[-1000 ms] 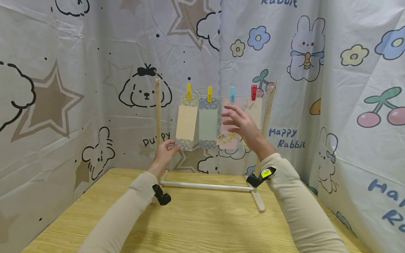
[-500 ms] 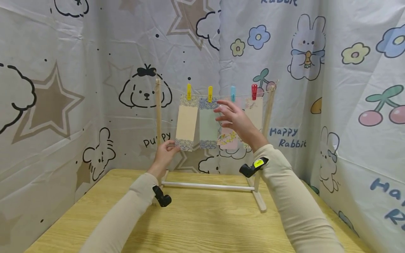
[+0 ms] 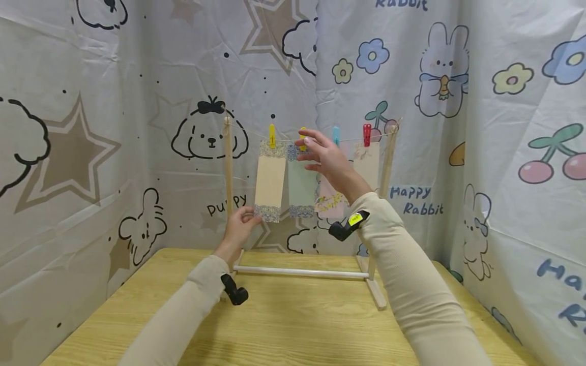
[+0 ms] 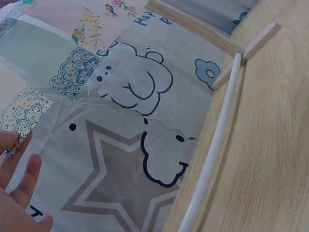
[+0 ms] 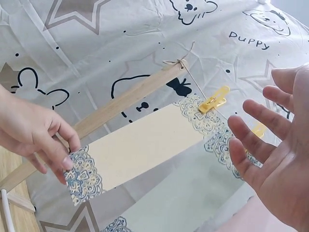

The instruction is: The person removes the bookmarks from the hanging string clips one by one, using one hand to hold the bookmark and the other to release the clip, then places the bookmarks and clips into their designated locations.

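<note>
My left hand (image 3: 239, 227) pinches the lower left corner of a cream paper card (image 3: 270, 180) with blue lace-patterned ends. A yellow clothespin (image 5: 212, 99) clips that card's top to a string. My right hand (image 3: 327, 158) is raised with fingers spread, holding nothing, in front of the green card (image 3: 299, 185) and the pink card (image 3: 330, 203). It partly covers a second yellow clothespin (image 3: 303, 133) and the pink card's upper part. Farther right, a blue clothespin (image 3: 336, 134) and a red clothespin (image 3: 367, 134) sit on the string, the red one above a floral card (image 3: 367, 162).
The string runs between two wooden posts (image 3: 229, 168), joined low down by a white rod (image 3: 302, 272). Wooden feet (image 3: 376, 294) stand on the wood-grain table (image 3: 293, 325). A printed curtain (image 3: 183, 71) hangs behind and at both sides.
My right hand has moved left, from in front of the pink card toward the green card and its yellow clothespin. My left hand has stayed at the cream card's corner.
</note>
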